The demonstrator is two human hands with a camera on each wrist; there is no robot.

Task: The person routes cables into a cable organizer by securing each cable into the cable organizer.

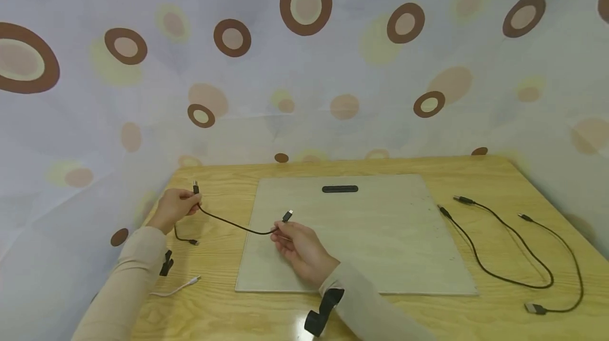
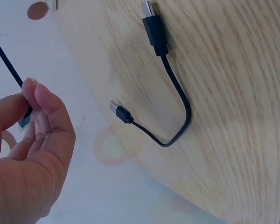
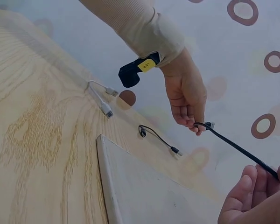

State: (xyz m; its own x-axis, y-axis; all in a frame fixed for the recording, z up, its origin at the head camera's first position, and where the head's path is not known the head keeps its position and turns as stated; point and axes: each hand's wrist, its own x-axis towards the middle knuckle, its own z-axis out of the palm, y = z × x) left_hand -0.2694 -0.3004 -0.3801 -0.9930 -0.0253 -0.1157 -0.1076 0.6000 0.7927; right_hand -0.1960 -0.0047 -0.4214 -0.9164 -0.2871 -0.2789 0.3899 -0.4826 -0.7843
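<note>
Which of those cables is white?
The white cable on the table's left, beside the left sleeve in the head view; the held cable and the rest are black.

A person's long-sleeved left arm [image 1: 128, 277] and right arm [image 1: 376, 309] reach forward, the left hand [image 1: 175, 209] (the farther out of the pair) and right hand [image 1: 302, 251] held well apart, each in a thumb-and-finger pinch.

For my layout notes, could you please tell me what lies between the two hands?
In the head view, a black cable stretches between the left hand and the right hand, sagging slightly.
</note>
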